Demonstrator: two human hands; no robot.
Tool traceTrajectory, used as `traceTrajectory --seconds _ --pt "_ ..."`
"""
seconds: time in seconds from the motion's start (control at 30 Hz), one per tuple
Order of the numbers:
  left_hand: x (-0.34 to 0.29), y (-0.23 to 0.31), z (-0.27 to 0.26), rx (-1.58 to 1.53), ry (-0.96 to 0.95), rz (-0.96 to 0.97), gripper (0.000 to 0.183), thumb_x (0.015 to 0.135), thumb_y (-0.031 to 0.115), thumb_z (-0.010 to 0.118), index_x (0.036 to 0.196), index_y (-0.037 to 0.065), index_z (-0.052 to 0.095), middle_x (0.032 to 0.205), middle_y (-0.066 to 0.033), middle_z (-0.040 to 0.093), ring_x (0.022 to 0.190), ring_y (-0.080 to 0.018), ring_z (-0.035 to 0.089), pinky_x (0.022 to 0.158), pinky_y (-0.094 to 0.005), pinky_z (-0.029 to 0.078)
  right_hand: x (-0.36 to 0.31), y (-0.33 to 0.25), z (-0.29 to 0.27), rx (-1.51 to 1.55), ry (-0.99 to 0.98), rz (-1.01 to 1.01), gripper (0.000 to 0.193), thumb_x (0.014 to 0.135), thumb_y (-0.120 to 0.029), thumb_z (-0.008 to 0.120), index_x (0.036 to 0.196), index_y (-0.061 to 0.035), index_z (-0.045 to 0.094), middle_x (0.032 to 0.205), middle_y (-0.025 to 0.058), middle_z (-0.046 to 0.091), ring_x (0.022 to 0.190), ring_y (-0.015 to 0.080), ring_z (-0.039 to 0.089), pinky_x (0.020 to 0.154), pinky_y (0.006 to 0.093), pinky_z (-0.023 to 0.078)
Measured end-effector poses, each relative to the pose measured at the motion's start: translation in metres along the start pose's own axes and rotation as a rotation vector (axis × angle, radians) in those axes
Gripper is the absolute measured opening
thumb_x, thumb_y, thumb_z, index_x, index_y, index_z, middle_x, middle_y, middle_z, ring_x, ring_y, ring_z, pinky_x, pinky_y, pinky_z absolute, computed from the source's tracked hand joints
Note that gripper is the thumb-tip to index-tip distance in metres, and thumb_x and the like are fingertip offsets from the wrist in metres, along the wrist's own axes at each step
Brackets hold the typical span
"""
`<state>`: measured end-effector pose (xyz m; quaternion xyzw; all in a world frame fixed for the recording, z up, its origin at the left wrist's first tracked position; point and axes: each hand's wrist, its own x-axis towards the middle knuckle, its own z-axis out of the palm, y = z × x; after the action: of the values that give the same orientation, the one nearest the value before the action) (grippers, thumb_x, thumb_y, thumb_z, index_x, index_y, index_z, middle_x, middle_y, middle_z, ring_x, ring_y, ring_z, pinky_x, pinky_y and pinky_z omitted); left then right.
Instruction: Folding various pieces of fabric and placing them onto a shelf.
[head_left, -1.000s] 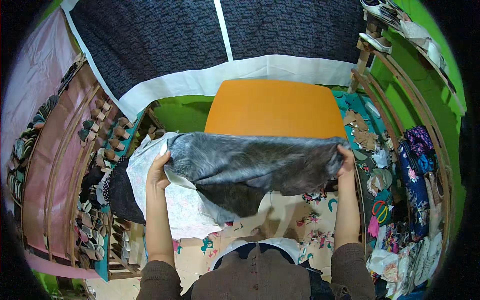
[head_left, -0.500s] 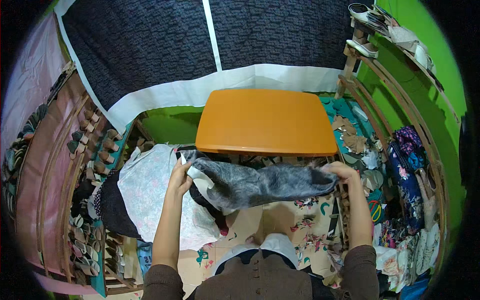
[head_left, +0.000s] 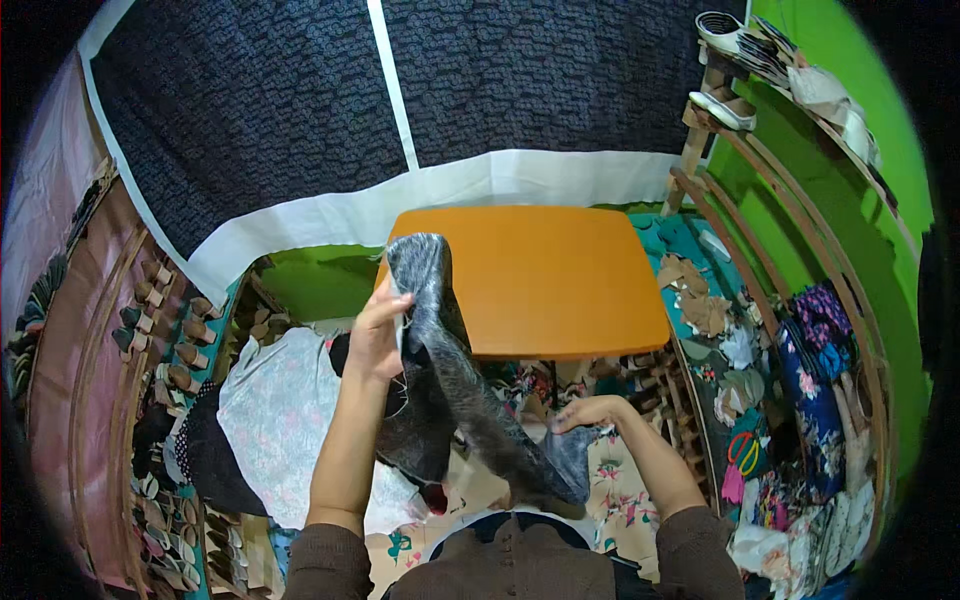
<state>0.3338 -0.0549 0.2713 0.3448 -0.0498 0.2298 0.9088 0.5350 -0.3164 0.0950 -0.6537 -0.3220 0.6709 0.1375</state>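
A long, mottled grey-and-black piece of fabric (head_left: 455, 385) stretches slantwise between my two hands. Its upper end is gripped by my left hand (head_left: 378, 330), raised over the near left corner of the orange table (head_left: 560, 280); the end folds over above the fingers. Lower and to the right, my right hand (head_left: 590, 412) pinches the other end, which hangs in a fold above my lap. Dark cloth drops below my left hand, and I cannot tell whether it belongs to the same piece. Pale floral cloth (head_left: 290, 420) lies heaped left of my left forearm.
Racks with rows of shoes (head_left: 195, 355) stand on the left. On the right, a shelf carries fabric scraps (head_left: 700, 300), scissors with red-and-yellow handles (head_left: 743, 455) and bundled cloth (head_left: 820, 320). White shoes (head_left: 722, 110) sit higher up. Scraps litter the tiled floor.
My left hand has risen toward the table, and my right hand has come down and inward. The grey fabric went from stretched level to slanting. The view has shifted slightly.
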Motion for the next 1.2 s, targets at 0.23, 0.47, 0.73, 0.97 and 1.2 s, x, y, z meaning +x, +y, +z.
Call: traceTrajectory --seconds 0.23,0.47,0.73,0.97,1.2 --pt "0.081 0.025 -0.006 0.037 0.094 0.005 0.048 0.066 0.008 0.053 0.112 -0.006 0.047 0.098 -0.0156 0.06 0.084 -0.0245 0.06 0.075 -0.0348 0.05 -0.02 -0.04 -0.137 1.109 0.087 -1.219 0.058 0.083 -0.047 0.045 0.108 0.0054 0.052 0.107 0.0208 0.056 0.093 0.0325 0.057 0.086 0.0447 0.044" --pt "0.157 -0.004 -0.031 0.022 0.181 0.072 0.059 0.061 0.009 0.054 0.117 -0.006 0.043 0.104 -0.0162 0.058 0.089 -0.026 0.059 0.085 -0.0343 0.045 0.065 -0.051 -0.192 1.15 -0.164 -0.298 0.062 0.085 -0.05 0.047 0.12 -0.0003 0.046 0.114 0.0154 0.054 0.101 0.0268 0.055 0.093 0.0386 0.041" --pt "0.165 0.002 -0.058 -0.077 0.235 0.098 0.05 0.066 0.012 0.058 0.112 -0.005 0.049 0.099 -0.0154 0.061 0.085 -0.0266 0.06 0.079 -0.0367 0.048 0.075 -0.098 -0.22 1.261 -0.385 -0.414 0.041 0.09 -0.03 0.042 0.113 0.0033 0.051 0.111 0.0174 0.056 0.102 0.0303 0.054 0.094 0.0408 0.039" --pt "0.1 0.016 -0.069 -0.048 0.427 0.112 0.037 0.073 0.014 0.057 0.105 -0.003 0.056 0.098 -0.0152 0.062 0.085 -0.0263 0.061 0.08 -0.0377 0.048 0.032 -0.071 -0.21 1.359 0.037 -0.935 0.038 0.074 -0.012 0.048 0.107 0.0055 0.053 0.105 0.0194 0.058 0.096 0.0323 0.056 0.089 0.0433 0.043" --pt "-0.026 0.024 -0.112 0.63 0.704 0.069 0.017 0.087 0.022 0.054 0.089 0.006 0.058 0.082 -0.0009 0.061 0.075 -0.01 0.057 0.067 -0.0259 0.046 -0.035 -0.031 -0.133 1.354 0.25 -1.048 0.037 0.088 -0.023 0.043 0.115 0.0013 0.048 0.113 0.017 0.055 0.103 0.0307 0.054 0.089 0.044 0.042"
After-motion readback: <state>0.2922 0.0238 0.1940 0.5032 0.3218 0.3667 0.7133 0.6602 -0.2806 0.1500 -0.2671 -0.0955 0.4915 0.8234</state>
